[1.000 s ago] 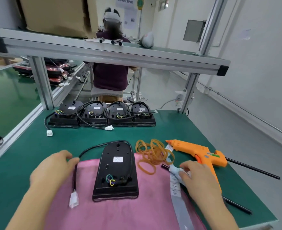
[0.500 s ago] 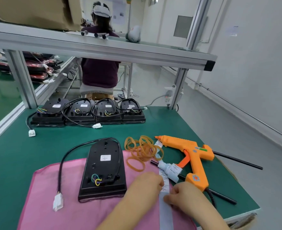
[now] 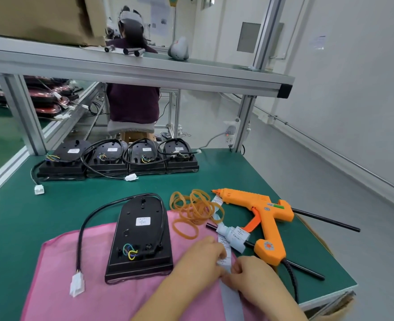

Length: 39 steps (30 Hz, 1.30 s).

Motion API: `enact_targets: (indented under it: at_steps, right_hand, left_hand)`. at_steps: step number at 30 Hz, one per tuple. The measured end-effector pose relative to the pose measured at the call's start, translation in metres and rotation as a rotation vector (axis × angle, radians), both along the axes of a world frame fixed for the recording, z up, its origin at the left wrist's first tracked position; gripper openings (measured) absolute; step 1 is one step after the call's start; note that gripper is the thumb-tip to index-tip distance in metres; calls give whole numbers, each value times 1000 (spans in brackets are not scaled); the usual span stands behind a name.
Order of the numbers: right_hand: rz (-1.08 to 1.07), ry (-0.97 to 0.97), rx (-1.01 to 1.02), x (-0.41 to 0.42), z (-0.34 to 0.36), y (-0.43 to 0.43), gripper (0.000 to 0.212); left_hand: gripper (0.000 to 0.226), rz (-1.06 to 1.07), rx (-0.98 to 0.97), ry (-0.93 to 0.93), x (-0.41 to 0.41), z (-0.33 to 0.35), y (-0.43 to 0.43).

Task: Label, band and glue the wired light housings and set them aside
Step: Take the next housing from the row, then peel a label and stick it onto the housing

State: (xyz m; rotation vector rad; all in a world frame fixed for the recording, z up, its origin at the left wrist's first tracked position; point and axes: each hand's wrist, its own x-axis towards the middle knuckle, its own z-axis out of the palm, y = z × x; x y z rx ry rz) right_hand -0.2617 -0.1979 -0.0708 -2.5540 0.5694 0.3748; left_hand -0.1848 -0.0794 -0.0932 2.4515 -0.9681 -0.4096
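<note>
I judge four housings (image 3: 119, 158) at the surface's (image 3: 52, 205) far edge finished. My left hand (image 3: 198, 258) and right hand (image 3: 256, 279) pinch the label strip (image 3: 225, 257) in their fingers; the near housing (image 3: 142, 237) lies unbanded.

You have a soft, finely woven pink cloth (image 3: 98, 286) on a matt green table mat (image 3: 29, 216). The housing (image 3: 142, 239) is black moulded plastic with a dull sheen, and it carries a white paper sticker (image 3: 143, 221). To its right are matt tan rubber bands (image 3: 193, 209), a smooth orange plastic glue gun (image 3: 260, 212) and a label strip (image 3: 231, 300) on slick, pale backing paper. The far shelf frame (image 3: 145, 72) is brushed metal, and the box (image 3: 40, 17) on it is plain cardboard.
</note>
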Motion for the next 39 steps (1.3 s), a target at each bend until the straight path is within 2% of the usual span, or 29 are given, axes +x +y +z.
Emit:
enact_targets:
  at_steps: [4,9,13,20,28,33,39]
  right_hand:
    - [-76,-9,295,-8,2,-12,31]
    - [-74,72,440,-17,10,-18,34]
    - [-61,100,476,-21,11,-19,32]
    - [-137,37,594,-21,8,-21,22]
    - [-211,-27,653,-17,2,-19,13]
    - [-219,-51,671,-18,3,-20,21]
    - [-195,-64,637,-17,7,-20,25]
  left_hand:
    - [31,-7,-28,6,3,-1,1]
    - [31,3,-65,-14,2,-4,1]
    - [29,13,-105,-21,1,-4,3]
    - [30,-67,-156,9,-9,-4,5]
    - [20,-39,-235,-45,-12,-7,7]
    - [18,-44,-222,-143,-14,-8,5]
    - [19,-32,-218,-160,-14,-6,4]
